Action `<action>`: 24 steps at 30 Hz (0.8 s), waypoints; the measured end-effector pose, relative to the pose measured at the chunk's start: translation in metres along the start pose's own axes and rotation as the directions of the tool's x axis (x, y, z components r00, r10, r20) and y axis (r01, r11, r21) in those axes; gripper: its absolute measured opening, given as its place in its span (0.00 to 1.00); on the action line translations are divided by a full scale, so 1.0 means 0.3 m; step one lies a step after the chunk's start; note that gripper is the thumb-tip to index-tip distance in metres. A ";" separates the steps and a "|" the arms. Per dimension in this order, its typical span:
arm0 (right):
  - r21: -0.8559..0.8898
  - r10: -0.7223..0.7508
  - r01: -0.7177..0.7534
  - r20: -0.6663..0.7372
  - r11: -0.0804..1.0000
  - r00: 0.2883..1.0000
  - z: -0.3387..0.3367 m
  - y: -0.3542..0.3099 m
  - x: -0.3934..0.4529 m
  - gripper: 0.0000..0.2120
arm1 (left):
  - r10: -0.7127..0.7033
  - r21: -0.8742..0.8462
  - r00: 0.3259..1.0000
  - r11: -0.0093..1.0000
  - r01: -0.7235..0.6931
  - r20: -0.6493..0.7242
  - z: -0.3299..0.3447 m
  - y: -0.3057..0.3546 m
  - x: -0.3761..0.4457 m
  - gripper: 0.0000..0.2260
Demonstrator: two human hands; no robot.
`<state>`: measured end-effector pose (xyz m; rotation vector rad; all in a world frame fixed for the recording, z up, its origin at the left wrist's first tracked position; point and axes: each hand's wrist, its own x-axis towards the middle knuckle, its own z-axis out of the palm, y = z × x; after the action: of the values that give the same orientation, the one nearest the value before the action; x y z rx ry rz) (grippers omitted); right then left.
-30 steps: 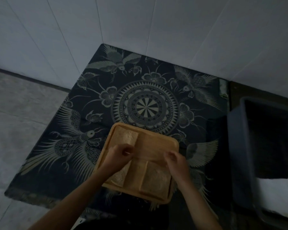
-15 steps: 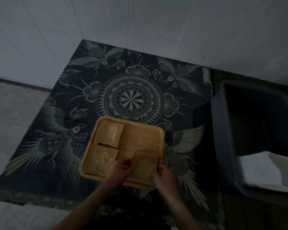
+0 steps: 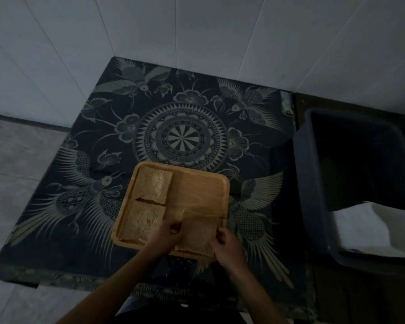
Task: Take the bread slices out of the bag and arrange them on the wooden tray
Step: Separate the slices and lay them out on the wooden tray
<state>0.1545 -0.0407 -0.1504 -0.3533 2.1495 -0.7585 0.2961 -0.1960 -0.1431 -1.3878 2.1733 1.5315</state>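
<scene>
A square wooden tray [image 3: 201,190] lies on the patterned dark cloth. One bread slice [image 3: 155,188] fills its far left corner and a second slice [image 3: 142,222] lies just below it. A third slice [image 3: 197,232] rests flat in the near right corner. My left hand [image 3: 166,233] pinches that slice's left edge. My right hand [image 3: 227,244] holds its right edge with the fingers curled. The tray's far right quarter is bare wood. No bread bag can be made out in this dim view.
The cloth [image 3: 182,136] with birds and a round medallion covers a low table against a white tiled wall. A dark plastic bin [image 3: 313,183] stands at the right with a white cloth or bag [image 3: 369,230] inside. Grey floor lies to the left.
My hands moved from the tray's middle to its near right corner and now hold the third slice by its edges. The left slices are uncovered. The camera view shifted.
</scene>
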 end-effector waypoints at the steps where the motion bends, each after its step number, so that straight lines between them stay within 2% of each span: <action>1: 0.009 0.001 -0.001 0.002 1.000 1.000 0.001 0.001 0.000 0.15 | -0.005 -0.011 1.000 1.000 0.005 0.006 -0.004 0.000 -0.002 0.16; 7: 0.051 -0.009 0.009 0.002 0.999 1.000 0.005 0.002 -0.002 0.13 | -0.008 -0.069 1.000 0.998 0.010 0.026 -0.012 -0.005 -0.018 0.14; 10: 0.135 0.039 -0.040 0.010 0.990 0.999 0.005 0.010 -0.004 0.06 | -0.038 -0.094 0.999 0.995 0.040 0.019 -0.017 -0.006 -0.013 0.14; 13: 0.280 0.092 -0.106 0.063 0.954 0.994 -0.003 0.009 -0.001 0.12 | -0.043 -0.098 0.998 0.994 0.047 0.042 -0.025 -0.009 -0.006 0.14; 15: 0.389 0.127 -0.164 0.117 0.907 0.985 -0.013 0.006 0.008 0.11 | -0.047 -0.130 0.997 0.990 0.055 0.061 -0.033 -0.005 -0.001 0.14; 17: 0.485 0.167 -0.240 0.188 0.841 0.968 -0.025 0.004 0.024 0.16 | -0.051 -0.188 0.996 0.980 0.063 0.072 -0.046 0.008 0.001 0.13; 19: 0.544 0.183 -0.281 0.228 0.791 0.956 -0.045 0.001 0.036 0.21 | -0.047 -0.268 0.996 0.961 0.067 0.080 -0.061 0.024 0.004 0.11; 24: 0.614 0.149 -0.297 0.281 0.732 0.948 -0.111 -0.010 0.063 0.22 | -0.057 -0.466 0.988 0.877 0.118 0.142 -0.092 0.058 0.026 0.10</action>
<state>0.1169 -0.0388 -0.1436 0.1926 1.5546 -1.2038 0.2890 -0.2219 -0.1228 -1.4385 1.6995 2.1477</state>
